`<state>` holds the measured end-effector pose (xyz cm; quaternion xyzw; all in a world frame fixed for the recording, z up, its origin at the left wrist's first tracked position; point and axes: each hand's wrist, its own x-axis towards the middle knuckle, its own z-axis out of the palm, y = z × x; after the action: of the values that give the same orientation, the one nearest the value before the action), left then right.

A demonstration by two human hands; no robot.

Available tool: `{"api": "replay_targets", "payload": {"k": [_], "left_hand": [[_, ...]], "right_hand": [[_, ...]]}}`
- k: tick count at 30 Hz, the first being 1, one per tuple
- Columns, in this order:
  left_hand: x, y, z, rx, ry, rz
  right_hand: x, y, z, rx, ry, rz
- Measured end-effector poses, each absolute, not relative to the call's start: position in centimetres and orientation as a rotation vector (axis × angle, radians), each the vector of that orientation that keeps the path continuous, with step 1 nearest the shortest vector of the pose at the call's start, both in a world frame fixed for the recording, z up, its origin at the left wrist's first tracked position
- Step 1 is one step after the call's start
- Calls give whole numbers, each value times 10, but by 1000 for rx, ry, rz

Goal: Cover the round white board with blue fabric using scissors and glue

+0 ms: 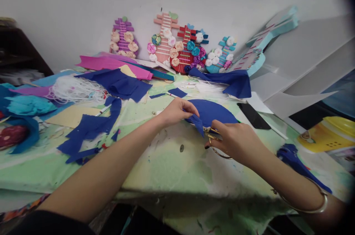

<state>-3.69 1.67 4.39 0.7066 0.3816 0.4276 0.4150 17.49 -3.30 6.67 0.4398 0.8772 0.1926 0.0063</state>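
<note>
A dark blue piece (213,110) with a rounded far edge lies on the table in front of me; whether it is cloth or paper I cannot tell. My left hand (176,111) pinches its near left edge, where a narrow blue strip (198,124) hangs down. Gold-handled scissors (208,130) are gripped in my right hand (240,140), with fingers in the handle loops. Their short visible part points left at the strip. The blades are mostly hidden by the blue material.
Blue scraps (90,131) and a bundle of white string (76,89) lie to the left. A black phone (253,116) and a blue glue-gun-shaped tool (299,164) lie right, near a yellow container (318,135). Several flower-decorated guitar shapes (166,39) lean against the wall.
</note>
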Motion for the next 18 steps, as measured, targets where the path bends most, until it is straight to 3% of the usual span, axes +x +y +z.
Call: {"api": "replay_targets", "payload": {"k": [18], "left_hand": [[-37, 18, 44, 1770, 962, 1103]], "right_hand": [[183, -24, 51, 1269, 2990, 660]]}}
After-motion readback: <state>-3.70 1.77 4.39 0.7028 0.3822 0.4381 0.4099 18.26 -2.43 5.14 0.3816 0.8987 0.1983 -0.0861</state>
